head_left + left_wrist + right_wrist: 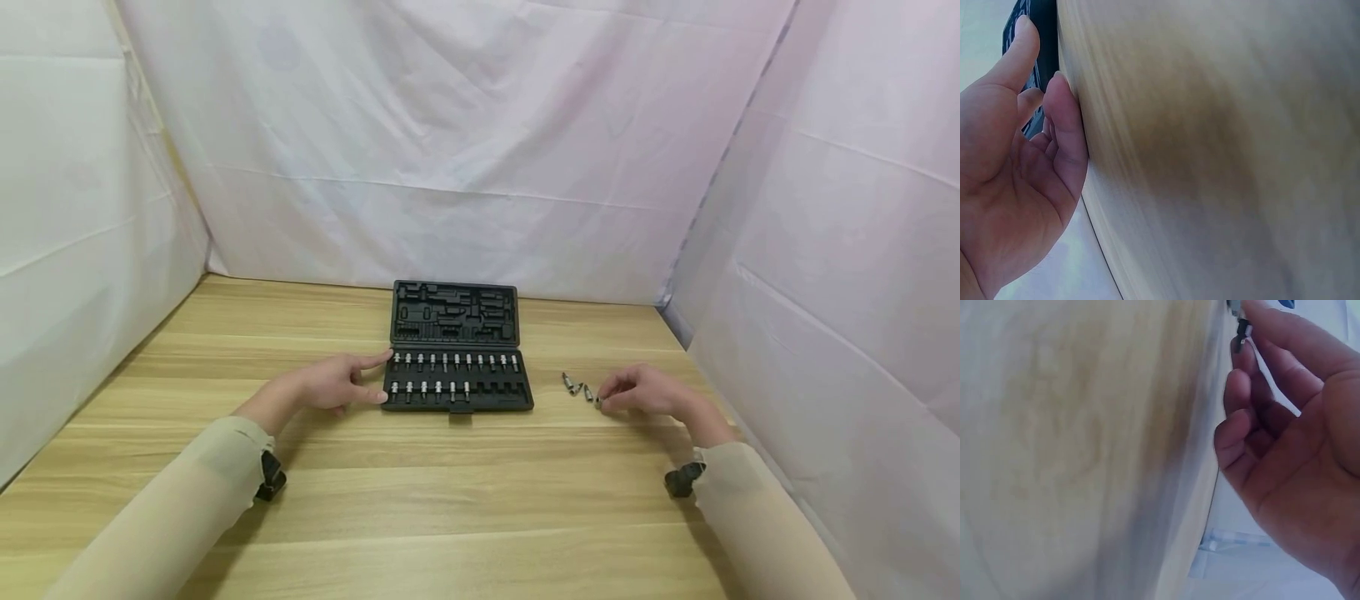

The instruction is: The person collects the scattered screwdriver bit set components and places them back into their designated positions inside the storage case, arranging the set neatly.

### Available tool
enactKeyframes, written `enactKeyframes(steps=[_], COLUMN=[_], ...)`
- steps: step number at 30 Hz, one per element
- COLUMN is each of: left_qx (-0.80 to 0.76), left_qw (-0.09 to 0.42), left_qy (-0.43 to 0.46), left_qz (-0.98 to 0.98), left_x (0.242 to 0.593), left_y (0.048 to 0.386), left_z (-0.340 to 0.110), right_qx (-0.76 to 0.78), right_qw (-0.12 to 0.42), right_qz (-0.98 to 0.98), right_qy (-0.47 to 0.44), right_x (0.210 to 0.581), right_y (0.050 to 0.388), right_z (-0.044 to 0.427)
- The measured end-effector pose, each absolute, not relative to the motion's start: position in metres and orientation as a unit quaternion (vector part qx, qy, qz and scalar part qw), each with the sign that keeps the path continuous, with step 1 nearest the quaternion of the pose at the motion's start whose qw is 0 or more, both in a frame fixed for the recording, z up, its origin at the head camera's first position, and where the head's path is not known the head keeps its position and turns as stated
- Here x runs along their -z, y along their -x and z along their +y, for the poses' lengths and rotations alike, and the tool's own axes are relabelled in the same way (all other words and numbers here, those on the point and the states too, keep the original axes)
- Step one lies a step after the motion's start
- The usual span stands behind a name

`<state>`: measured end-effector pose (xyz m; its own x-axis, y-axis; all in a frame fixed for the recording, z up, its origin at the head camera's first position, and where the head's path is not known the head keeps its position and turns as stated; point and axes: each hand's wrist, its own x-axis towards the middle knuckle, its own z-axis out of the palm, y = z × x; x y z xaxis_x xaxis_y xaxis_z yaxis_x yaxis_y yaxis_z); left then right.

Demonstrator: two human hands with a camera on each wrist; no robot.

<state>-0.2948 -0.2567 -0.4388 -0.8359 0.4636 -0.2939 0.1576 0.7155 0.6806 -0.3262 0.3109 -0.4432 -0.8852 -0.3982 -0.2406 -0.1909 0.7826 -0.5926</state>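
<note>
The left hand [333,385] has its thumb and forefinger stretched, and they touch the near side of the open black rectangular case [498,406], just right of this hand. Inside stand two rows of silver-and-black metal bit sockets [445,363]. The right hand [641,390] pinches a small silver-and-black metal bit [1243,330] with its fingertips; similar loose bits [588,393] lie just left of it on the wood-grain table [465,500].

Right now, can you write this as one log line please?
left grip: touching open case | right grip: pinching bit | loose bits: on table
</note>
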Motion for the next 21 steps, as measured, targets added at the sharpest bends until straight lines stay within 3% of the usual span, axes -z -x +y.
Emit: enactKeyframes(steps=[21], left_qx=[-0.335], left_qw=[0.227], left_qy=[-0.172], left_qz=[0.898], left_x=[0.439], left_y=[0.294], left_z=[-0.256], right_qx=[0.367], right_qw=[0.153], right_qz=[0.893], right_qy=[0.208], right_x=[0.424], right_y=[0.324], right_z=[0.254])
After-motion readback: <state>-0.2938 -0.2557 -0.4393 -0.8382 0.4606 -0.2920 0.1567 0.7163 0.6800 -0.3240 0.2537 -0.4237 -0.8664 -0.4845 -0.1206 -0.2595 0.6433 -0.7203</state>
